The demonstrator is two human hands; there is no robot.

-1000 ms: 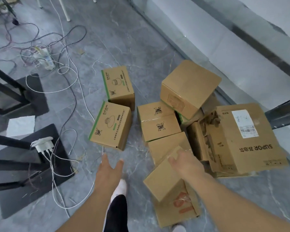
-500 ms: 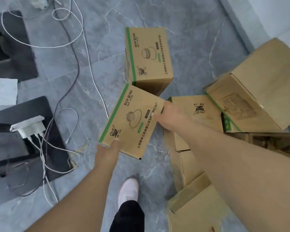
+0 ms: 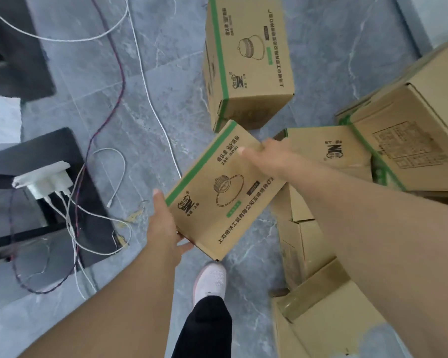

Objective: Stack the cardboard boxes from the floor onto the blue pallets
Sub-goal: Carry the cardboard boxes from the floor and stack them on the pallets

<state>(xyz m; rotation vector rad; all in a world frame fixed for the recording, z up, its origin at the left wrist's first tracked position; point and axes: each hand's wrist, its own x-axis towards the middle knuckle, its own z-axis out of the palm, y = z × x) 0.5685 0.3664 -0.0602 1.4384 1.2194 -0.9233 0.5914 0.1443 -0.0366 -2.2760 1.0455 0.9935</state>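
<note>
I have a green-striped box (image 3: 223,195) between my two hands, tilted, its printed lamp face turned up toward me. My left hand (image 3: 166,223) grips its near left corner, thumb up along the green-edged side and fingers curled underneath. My right hand (image 3: 267,157) clasps the far right edge, thumb lying flat across the printed top; its other fingers are hidden behind the box. Whether the box is clear of the floor (image 3: 166,99) I cannot tell. Just beyond it a second box (image 3: 248,60) with the same green stripe and lamp print stands on the grey floor, its near bottom corner close to the held one. To my right is a heap of boxes: a flat one (image 3: 331,148) with a logo beside my right wrist, a large one (image 3: 409,125) leaning over it, and plain ones (image 3: 329,319) lower down by my right forearm. My white shoe (image 3: 210,282) and dark trouser leg show beneath the held box. On the left, cables (image 3: 145,81) trail over the floor to a white power strip (image 3: 45,179) resting on a dark stand (image 3: 49,151).
</note>
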